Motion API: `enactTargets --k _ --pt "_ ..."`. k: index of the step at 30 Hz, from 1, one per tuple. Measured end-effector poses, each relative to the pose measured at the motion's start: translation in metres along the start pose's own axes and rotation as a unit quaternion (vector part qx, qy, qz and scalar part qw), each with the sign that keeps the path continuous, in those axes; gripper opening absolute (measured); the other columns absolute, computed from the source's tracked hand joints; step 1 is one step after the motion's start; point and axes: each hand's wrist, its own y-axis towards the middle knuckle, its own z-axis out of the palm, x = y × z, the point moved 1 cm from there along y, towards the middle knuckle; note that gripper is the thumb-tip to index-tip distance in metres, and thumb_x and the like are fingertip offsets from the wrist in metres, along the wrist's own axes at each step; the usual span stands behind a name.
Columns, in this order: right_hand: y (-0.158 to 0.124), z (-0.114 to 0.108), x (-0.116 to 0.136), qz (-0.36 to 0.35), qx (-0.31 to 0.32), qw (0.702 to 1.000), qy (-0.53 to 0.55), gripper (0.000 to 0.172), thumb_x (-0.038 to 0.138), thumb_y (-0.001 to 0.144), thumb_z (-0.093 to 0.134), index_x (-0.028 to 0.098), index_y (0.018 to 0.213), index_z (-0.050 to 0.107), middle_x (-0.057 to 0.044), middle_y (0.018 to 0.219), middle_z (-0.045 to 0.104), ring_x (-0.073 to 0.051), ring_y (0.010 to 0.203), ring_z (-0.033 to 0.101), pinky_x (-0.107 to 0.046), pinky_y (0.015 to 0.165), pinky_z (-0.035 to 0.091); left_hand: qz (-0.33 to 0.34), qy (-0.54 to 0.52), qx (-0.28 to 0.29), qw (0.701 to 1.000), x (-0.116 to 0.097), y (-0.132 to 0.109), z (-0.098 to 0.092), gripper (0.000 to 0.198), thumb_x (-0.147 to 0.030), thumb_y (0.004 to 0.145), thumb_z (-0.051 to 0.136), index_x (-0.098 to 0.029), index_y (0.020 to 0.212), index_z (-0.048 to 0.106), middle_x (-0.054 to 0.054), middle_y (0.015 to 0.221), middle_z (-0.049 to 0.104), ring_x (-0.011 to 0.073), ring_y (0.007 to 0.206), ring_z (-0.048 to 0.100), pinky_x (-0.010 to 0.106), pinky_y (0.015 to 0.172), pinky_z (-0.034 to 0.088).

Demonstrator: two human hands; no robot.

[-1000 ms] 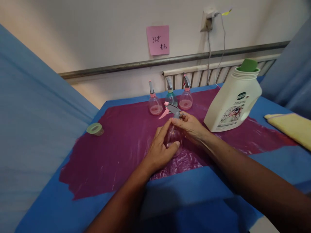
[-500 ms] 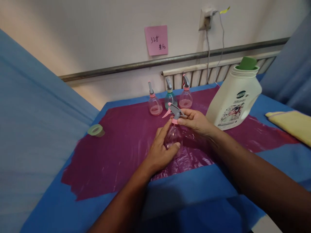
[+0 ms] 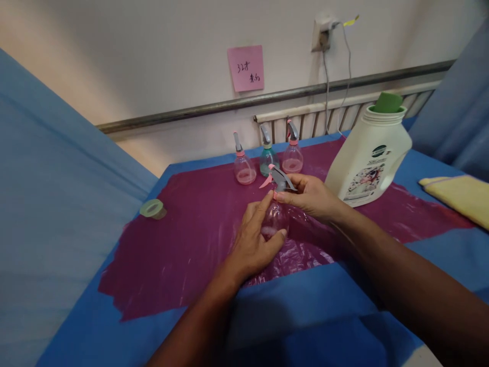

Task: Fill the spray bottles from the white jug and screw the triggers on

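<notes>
A clear pink spray bottle point(image 3: 277, 219) stands on the purple plastic sheet point(image 3: 191, 229) in front of me. Around its body wraps my left hand point(image 3: 255, 239), thumb at the front and index finger reaching up to the neck. At the top, my right hand point(image 3: 305, 193) pinches the pink collar below the grey trigger head point(image 3: 281, 178). The pink nozzle end of that head points to the left. Some foamy liquid shows low in the bottle. Parts of the right fingers are hidden behind the head.
Behind stand two pink spray bottles point(image 3: 245, 171) point(image 3: 292, 159) and a teal one point(image 3: 269, 160). A large detergent jug point(image 3: 367, 158) with a green cap is at the right, beside a yellow cloth point(image 3: 458, 196). A small greenish cup point(image 3: 153, 209) sits at the left.
The grey trigger head has turned slightly under my right hand, its lever now pointing more to the right. My left hand keeps its hold on the bottle.
</notes>
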Motion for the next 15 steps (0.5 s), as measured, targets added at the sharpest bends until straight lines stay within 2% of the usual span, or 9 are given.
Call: enactTargets --k 3,7,11,15 --pt "-0.001 0.0 0.0 -0.014 -0.016 1.0 -0.015 0.033 0.044 0.081 0.101 0.024 0.102 0.085 -0.002 0.099 0.08 -0.019 0.089 0.068 -0.035 0.083 0.057 0.015 0.041 -0.053 0.998 0.0 0.0 0.001 0.099 -0.032 0.094 0.082 -0.038 0.18 0.033 0.011 0.155 0.059 0.0352 0.146 0.059 0.058 0.126 0.05" --pt "-0.003 0.006 0.002 -0.018 -0.065 0.996 -0.056 0.038 0.05 0.077 0.103 0.024 0.098 0.084 -0.001 0.09 0.077 -0.019 0.083 0.065 -0.036 0.078 0.054 0.08 0.134 -0.122 0.98 -0.002 0.001 0.002 0.102 -0.03 0.093 0.085 -0.033 0.179 0.031 0.014 0.154 0.059 0.0367 0.14 0.059 0.06 0.122 0.052" --pt "-0.007 0.017 0.005 -0.013 -0.101 0.993 -0.065 0.046 0.056 0.075 0.102 0.023 0.101 0.086 -0.004 0.093 0.081 -0.021 0.086 0.07 -0.038 0.082 0.057 0.151 0.192 -0.13 0.961 -0.002 0.0 0.001 0.092 -0.026 0.097 0.079 -0.036 0.178 0.035 0.013 0.146 0.059 0.0338 0.131 0.061 0.056 0.114 0.057" --pt "-0.008 0.017 0.001 0.005 -0.117 0.988 -0.1 0.048 0.058 0.073 0.102 0.02 0.098 0.085 -0.004 0.092 0.081 -0.022 0.085 0.07 -0.037 0.081 0.056 0.139 0.156 -0.113 0.971 0.0 -0.001 0.002 0.086 -0.026 0.096 0.08 -0.039 0.173 0.045 0.009 0.141 0.058 0.0306 0.127 0.062 0.051 0.109 0.06"
